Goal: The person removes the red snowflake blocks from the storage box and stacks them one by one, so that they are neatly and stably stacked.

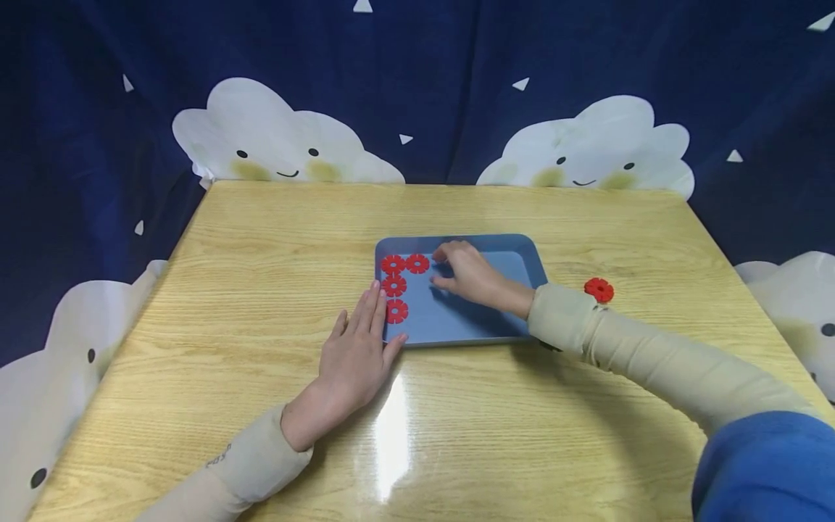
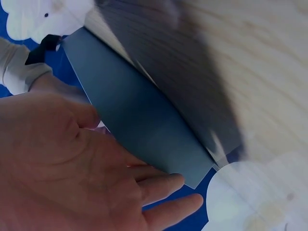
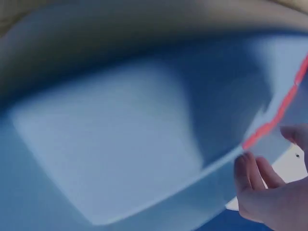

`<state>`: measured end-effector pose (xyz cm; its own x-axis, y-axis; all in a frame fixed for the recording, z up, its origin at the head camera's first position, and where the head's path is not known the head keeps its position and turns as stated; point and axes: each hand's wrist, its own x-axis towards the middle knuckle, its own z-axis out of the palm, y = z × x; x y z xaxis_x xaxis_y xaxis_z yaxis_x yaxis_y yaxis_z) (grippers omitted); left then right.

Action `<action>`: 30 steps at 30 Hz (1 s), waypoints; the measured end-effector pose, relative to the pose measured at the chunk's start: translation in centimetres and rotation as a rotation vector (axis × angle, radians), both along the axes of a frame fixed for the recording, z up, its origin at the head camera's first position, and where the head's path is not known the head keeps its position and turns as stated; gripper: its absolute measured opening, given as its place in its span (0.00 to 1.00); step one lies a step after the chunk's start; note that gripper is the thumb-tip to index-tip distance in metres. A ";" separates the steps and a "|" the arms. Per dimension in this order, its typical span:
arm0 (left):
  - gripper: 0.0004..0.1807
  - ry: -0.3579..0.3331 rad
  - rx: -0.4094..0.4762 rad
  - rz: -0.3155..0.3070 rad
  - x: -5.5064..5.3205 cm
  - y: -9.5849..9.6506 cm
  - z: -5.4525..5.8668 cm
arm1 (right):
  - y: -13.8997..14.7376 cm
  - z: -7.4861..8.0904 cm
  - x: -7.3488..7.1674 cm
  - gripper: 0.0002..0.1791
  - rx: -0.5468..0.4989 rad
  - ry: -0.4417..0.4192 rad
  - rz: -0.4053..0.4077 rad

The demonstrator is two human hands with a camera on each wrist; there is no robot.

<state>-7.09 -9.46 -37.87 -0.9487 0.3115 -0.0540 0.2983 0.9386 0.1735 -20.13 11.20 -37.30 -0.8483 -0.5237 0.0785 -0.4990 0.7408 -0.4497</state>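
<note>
A shallow blue tray (image 1: 430,328) stands on the table. Along its left side lie three red notched discs (image 1: 395,319), with another red disc (image 1: 418,270) beside the farthest one. My left hand (image 1: 355,359) rests at the tray's left near corner, fingers straight along the rim; in the left wrist view the palm (image 2: 91,168) is beside the tray wall (image 2: 130,110). Over the tray floor hovers my right hand (image 1: 475,274), thumb and fingers spread apart, just right of the back row. The right wrist view shows its fingers (image 3: 251,175) near the red discs (image 3: 262,131), holding nothing visible.
More red discs (image 1: 599,289), apparently stacked, lie on the wooden table (image 1: 274,254) to the right of the tray, close to my right sleeve (image 1: 626,346). A dark blue curtain (image 1: 443,72) with cloud shapes hangs behind the table.
</note>
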 end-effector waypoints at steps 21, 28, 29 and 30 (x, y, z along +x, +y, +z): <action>0.41 -0.011 -0.013 -0.001 0.1 0.0 -0.2 | -2.5 -2.7 -1.2 0.22 -0.149 -0.043 -0.203; 0.41 -0.013 -0.014 0.000 0.0 0.0 -0.3 | -2.6 -2.9 -1.4 0.20 -0.170 -0.025 -0.207; 0.41 -0.012 -0.015 0.000 0.0 0.0 -0.2 | -2.6 -3.0 -1.4 0.20 -0.170 -0.022 -0.205; 0.41 -0.010 -0.015 0.000 0.0 0.0 -0.2 | -2.6 -3.0 -1.5 0.20 -0.171 -0.019 -0.203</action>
<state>-7.08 -9.42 -38.07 -0.9480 0.3110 -0.0685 0.2969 0.9409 0.1628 -21.64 8.61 -40.29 -0.9366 -0.3236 0.1342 -0.3384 0.7371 -0.5849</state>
